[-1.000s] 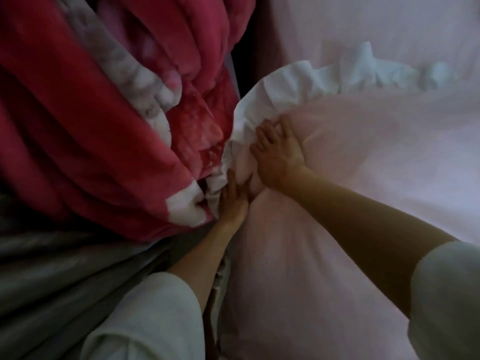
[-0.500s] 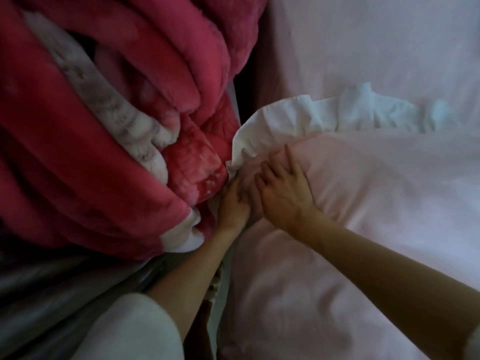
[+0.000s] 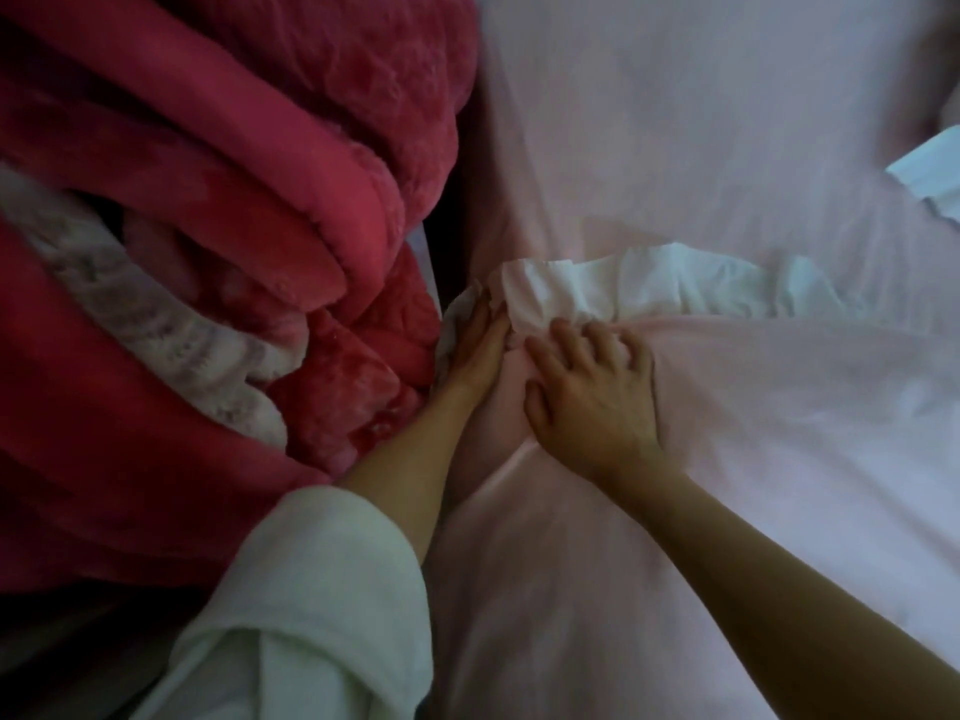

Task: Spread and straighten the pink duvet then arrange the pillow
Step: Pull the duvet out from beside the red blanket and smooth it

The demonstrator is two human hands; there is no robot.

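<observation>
The pale pink duvet fills the right and lower part of the view. Its white frilled edge runs across the middle. My left hand lies flat along the duvet's left corner, fingers straight, with the tips slipped under the frill. My right hand presses on the duvet just below the frill. Its fingers are curled into the fabric, and creases radiate from it. I cannot pick out a pillow for certain.
A thick red plush blanket with pale patches is bunched high on the left, right against my left hand. Pink sheet stretches beyond the frill. A white folded piece of cloth shows at the far right edge.
My right hand's fingers have gone from flat to curled into the duvet. The frill lies flatter and more stretched out to the right. Both hands stay at the same corner.
</observation>
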